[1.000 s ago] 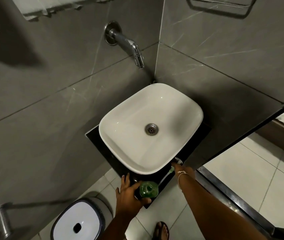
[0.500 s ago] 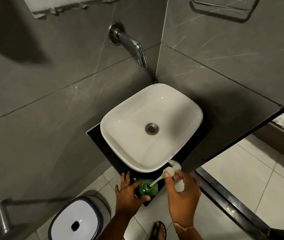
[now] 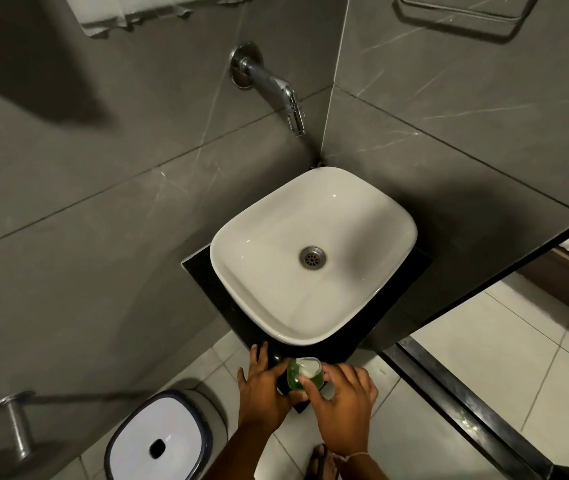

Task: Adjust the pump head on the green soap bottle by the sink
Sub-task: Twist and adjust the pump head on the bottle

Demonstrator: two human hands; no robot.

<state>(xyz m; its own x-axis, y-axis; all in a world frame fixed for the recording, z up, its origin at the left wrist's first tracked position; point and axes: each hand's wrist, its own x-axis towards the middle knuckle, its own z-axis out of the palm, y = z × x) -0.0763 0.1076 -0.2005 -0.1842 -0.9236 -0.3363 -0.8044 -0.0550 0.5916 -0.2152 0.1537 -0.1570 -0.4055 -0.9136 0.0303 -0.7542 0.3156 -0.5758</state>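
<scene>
A small green soap bottle (image 3: 296, 378) stands on the front corner of the black counter (image 3: 206, 278), just below the white sink (image 3: 314, 254). Its pale pump head (image 3: 308, 366) sits on top of it. My left hand (image 3: 265, 393) wraps the bottle from the left, fingers spread on the counter edge. My right hand (image 3: 343, 407) comes in from the right, its thumb and fingers pinching the pump head. The lower part of the bottle is hidden by both hands.
A chrome wall tap (image 3: 276, 88) juts out above the sink. A white-lidded bin (image 3: 158, 441) stands on the tiled floor at lower left, beside a chrome wall fitting (image 3: 16, 424). A dark door threshold (image 3: 466, 407) runs at right. My sandalled foot (image 3: 321, 462) shows below.
My right hand carried the pump with its tube from beside the sink to the bottle and seated it on top. My left hand stayed on the bottle.
</scene>
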